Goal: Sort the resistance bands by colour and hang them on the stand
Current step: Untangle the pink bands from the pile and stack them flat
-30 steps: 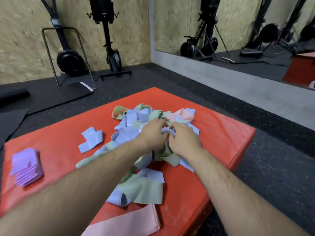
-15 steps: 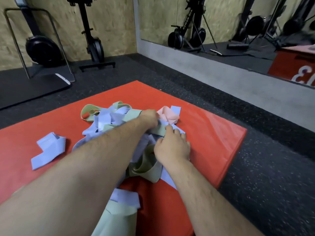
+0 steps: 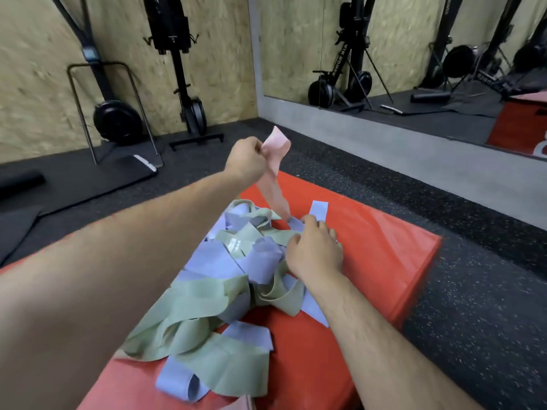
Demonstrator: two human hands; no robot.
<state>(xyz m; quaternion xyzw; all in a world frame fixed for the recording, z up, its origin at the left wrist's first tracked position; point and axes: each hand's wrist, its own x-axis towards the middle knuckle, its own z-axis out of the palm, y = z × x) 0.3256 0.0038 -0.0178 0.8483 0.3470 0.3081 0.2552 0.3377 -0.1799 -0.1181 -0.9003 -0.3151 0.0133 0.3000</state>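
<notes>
A tangled heap of green (image 3: 207, 294) and lilac-blue resistance bands (image 3: 219, 261) lies on a red mat (image 3: 381, 261). My left hand (image 3: 245, 161) is raised above the far end of the heap and pinches a pink band (image 3: 273, 173), which stretches taut down into the heap. My right hand (image 3: 316, 250) lies on the heap's right side, fingers curled over the bands where the pink band's lower end runs in. One lilac-blue strip (image 3: 319, 210) lies just beyond that hand. No stand is in view.
The red mat sits on dark rubber flooring (image 3: 473, 321). Gym machines (image 3: 183, 84) stand against the chipboard wall at the back. A wall mirror (image 3: 414, 54) runs along the right above a grey ledge. Another pink band's edge shows at the bottom (image 3: 239, 405).
My left hand has taken the pink band from the heap and lifted it up and away, pulling it taut. My right hand stays down on the heap. The view shifted right.
</notes>
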